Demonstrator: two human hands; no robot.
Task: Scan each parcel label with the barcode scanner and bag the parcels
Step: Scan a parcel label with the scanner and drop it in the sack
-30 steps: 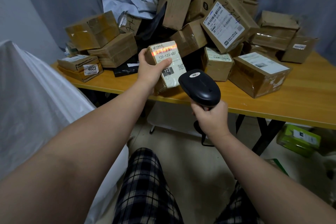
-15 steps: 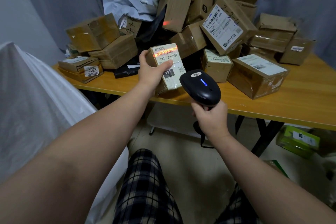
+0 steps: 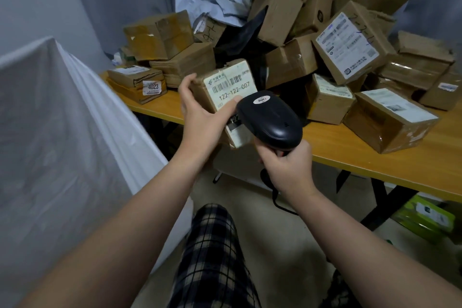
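My left hand [image 3: 200, 117] grips a small brown parcel [image 3: 226, 82] with a white label reading 122-122-C07, held up over the near edge of the table. My right hand [image 3: 287, 167] grips the handle of a black barcode scanner [image 3: 271, 119], whose head covers the lower part of that label. No red scan line shows on the label. A large white plastic bag [image 3: 65, 137] stands open at my left.
A wooden table [image 3: 400, 165] carries a heap of cardboard parcels [image 3: 350, 45], a flat one marked 4023 [image 3: 140, 82] at its left end. Grey curtains hang behind. A green box [image 3: 425, 217] lies on the floor under the table at right.
The red scan line on the label and the scanner's blue light have gone out. The parcel and my left hand have shifted left and nearer, and the scanner now overlaps the label.
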